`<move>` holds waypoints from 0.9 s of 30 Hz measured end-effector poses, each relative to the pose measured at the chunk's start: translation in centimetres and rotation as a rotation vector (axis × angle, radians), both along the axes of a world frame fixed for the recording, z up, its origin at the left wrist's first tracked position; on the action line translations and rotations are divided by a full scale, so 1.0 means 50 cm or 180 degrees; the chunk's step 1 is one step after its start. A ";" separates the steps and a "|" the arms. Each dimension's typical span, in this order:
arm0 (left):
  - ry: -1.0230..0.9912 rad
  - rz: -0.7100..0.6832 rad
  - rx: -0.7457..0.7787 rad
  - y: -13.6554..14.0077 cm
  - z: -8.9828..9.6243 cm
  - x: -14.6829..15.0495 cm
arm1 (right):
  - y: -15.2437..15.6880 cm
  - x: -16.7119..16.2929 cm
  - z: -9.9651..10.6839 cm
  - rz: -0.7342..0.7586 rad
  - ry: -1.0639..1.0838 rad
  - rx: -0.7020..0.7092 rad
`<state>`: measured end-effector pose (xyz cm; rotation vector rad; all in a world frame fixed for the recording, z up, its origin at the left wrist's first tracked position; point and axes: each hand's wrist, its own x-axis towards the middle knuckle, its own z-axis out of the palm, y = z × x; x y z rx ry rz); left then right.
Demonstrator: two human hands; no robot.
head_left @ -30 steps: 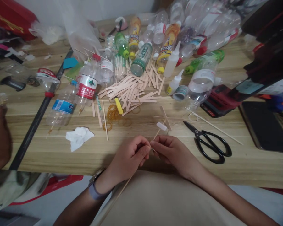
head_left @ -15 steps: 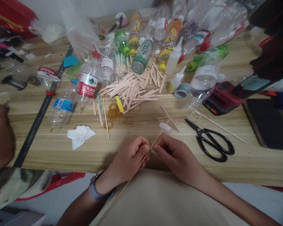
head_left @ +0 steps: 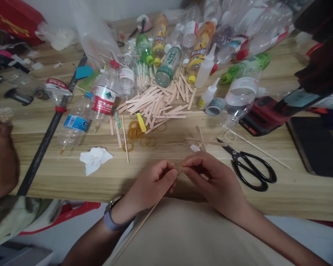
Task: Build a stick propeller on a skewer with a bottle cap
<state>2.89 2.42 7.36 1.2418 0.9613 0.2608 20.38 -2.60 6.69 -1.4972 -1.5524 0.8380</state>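
My left hand (head_left: 158, 183) is closed in a pinch around a long thin wooden stick (head_left: 147, 218), which slants down across my lap. My right hand (head_left: 207, 171) is closed, thumb and index fingertips pressed together beside the left fingertips, at the stick; what lies between them is too small to make out. Just beyond the right knuckles are crossed thin wooden strips (head_left: 201, 136) and a small translucent white piece (head_left: 194, 148), partly hidden by that hand. Black-handled scissors (head_left: 249, 166) lie to the right, one strip's end near their tips.
Flat wooden sticks (head_left: 152, 105) are heaped mid-table, with rubber bands (head_left: 134, 130) and a crumpled tissue (head_left: 96, 159) nearer. Plastic bottles (head_left: 169, 66) crowd the back. A red-black power tool (head_left: 263, 114) and a dark tablet-like slab (head_left: 316, 147) are right. Another person's hand (head_left: 2, 159) rests left.
My right hand has risen slightly and covers more of the strips and white piece. The crossed strips beyond it have turned. My left hand keeps its pinch on the stick.
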 end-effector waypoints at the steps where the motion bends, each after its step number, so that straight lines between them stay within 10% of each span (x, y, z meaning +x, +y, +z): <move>1: -0.0023 0.0023 -0.0063 0.002 0.000 0.001 | 0.001 0.000 -0.001 0.0063 -0.0011 0.0096; 12: -0.0279 0.0273 -0.1015 0.012 -0.020 0.003 | -0.006 0.024 0.008 0.0836 -0.2068 0.1799; 27: -0.0341 0.0579 -0.1425 0.010 -0.023 0.004 | -0.004 0.018 0.018 0.1074 -0.2699 0.2150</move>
